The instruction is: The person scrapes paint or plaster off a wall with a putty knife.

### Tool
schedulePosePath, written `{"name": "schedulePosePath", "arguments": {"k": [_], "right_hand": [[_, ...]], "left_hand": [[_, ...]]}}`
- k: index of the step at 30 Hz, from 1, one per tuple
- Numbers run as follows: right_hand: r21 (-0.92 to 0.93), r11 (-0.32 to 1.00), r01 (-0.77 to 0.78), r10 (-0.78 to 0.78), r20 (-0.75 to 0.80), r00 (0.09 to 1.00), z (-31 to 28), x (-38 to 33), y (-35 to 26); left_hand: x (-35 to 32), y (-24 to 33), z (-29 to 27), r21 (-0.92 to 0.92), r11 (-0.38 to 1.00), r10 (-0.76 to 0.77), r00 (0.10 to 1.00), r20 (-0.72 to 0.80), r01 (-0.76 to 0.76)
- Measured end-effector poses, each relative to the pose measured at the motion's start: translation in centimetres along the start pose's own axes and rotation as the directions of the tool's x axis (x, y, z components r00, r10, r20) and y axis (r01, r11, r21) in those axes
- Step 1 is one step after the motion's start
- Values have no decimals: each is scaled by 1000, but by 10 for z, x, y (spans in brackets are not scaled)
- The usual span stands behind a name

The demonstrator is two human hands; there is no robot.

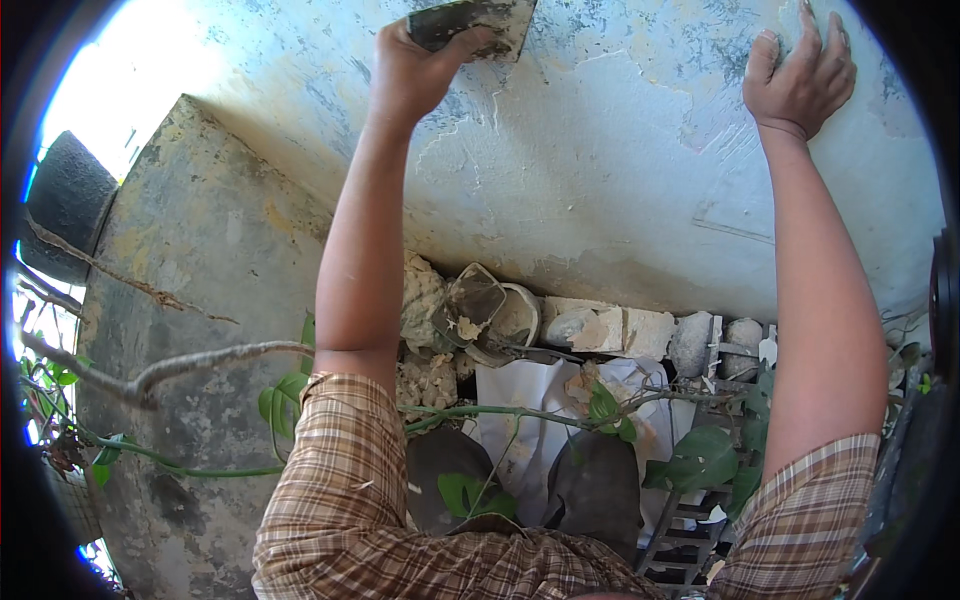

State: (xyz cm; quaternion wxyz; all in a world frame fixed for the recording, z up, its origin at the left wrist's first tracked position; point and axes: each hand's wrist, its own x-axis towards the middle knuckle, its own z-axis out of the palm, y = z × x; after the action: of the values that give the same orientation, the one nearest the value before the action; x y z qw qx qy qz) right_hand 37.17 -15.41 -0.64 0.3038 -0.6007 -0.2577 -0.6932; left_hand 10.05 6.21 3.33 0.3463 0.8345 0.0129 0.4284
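High on the pale, peeling wall (590,150), my left hand (420,75) is closed round a flat scraper (515,30), dark on one side and lighter at its right edge. The thumb lies across the tool, and part of it is cut off by the top of the picture. Further right, my right hand (805,75) rests at the wall with its fingers apart and nothing visible in it. Flaked paint and bluish-grey stains mark the surface between my hands.
A bucket (517,318) stands at the wall's foot beside rubble and stones (690,345). A white sheet (515,390) lies by my legs. A vine (470,409) and a bare branch (215,358) cross low in front of me. A stained concrete slab (190,250) rises at left.
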Motion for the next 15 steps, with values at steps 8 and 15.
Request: {"name": "schedulePosePath", "arguments": {"k": [8, 15], "right_hand": [[-35, 999, -12, 12, 12, 1000, 0, 1, 1], [-58, 998, -16, 19, 42, 999, 0, -1, 2]], "left_hand": [[5, 1, 0, 52, 999, 0, 1000, 4, 0], [11, 16, 4, 200, 980, -37, 994, 100, 17]]}}
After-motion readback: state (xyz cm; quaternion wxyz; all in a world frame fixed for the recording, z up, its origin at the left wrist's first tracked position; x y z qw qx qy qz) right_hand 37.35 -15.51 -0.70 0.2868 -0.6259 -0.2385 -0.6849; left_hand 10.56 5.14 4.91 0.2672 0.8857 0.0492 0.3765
